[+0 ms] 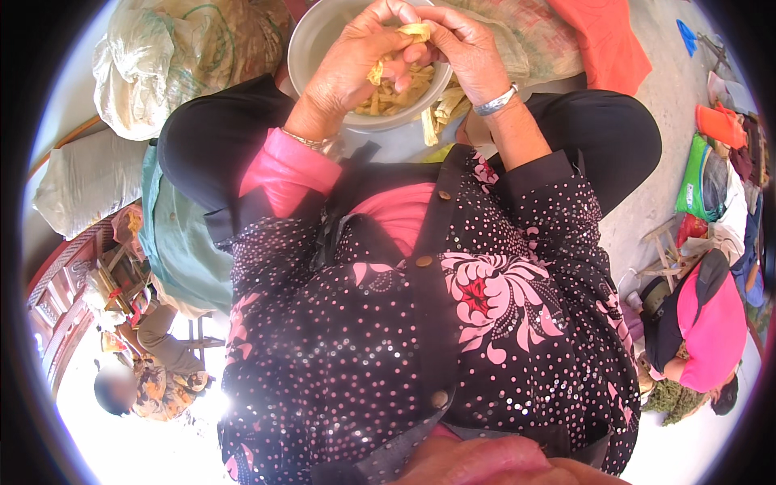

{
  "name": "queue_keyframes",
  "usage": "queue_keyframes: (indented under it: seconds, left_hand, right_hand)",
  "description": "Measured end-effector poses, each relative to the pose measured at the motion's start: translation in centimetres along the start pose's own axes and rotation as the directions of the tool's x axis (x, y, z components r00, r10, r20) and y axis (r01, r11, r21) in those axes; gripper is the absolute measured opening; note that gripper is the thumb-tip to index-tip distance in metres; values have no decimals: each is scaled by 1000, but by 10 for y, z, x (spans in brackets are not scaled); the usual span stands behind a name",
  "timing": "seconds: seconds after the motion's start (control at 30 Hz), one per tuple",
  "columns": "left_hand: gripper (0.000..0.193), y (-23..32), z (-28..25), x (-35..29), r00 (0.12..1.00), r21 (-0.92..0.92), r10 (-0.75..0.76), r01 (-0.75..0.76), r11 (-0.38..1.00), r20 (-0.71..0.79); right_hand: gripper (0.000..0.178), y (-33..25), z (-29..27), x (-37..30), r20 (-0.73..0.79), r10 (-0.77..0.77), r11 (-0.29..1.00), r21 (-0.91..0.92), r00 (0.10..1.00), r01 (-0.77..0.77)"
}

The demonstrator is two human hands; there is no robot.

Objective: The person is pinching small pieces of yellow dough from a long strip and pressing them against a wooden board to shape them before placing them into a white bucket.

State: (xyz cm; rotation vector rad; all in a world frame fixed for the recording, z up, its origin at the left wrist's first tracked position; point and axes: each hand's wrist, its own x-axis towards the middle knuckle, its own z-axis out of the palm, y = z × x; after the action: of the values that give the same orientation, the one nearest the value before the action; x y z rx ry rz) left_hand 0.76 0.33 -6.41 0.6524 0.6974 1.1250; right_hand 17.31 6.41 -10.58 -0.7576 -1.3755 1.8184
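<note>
Both my hands meet over a white basin [297, 61] between my knees. A pale yellow, folded strip [417, 31] is pinched between the fingertips of my left hand [356, 61] and my right hand [473, 61]. Another bit of the yellow material [376, 73] shows against the left palm. Several similar yellow pieces [408, 95] lie in the basin below. A bundle of longer yellow strips [440, 115] sits just outside its near right rim, under my right wrist. What the yellow material is, I cannot tell.
Stuffed translucent sacks [178, 56] stand at the far left and behind the basin. An orange cloth [602, 44] hangs at the far right. One person in pink [715, 323] is bent over at the right; another person [166, 388] sits at the lower left.
</note>
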Motion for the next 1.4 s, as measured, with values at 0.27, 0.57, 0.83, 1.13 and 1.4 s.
queue_keyframes:
  seconds: [0.27, 0.57, 0.83, 1.13, 1.4]
  left_hand:
    - [15, 8, 8, -3, 999, 63, -36, 36, 997, -7]
    - [23, -1, 8, -2, 1000, 185, 10, -7, 983, -14]
    - [19, -6, 3, -2, 999, 214, 20, -9, 977, -48]
    - [19, -6, 2, -4, 994, 335, 21, 18, 942, -110]
    - [22, -9, 9, -5, 988, 451, 40, 33, 892, -151]
  right_hand:
    - [14, -4, -9, 1, 136, -57, 998, 48, 989, 51]
    - [10, 8, -8, 1, -103, -12, 990, 141, 995, 26]
    - [15, -12, -11, -1, -171, -37, 998, -53, 985, 28]
    - [19, -15, -6, -1, -4, 208, 943, 268, 978, -200]
    - [21, 13, -18, 4, -70, 299, 940, 197, 952, -280]
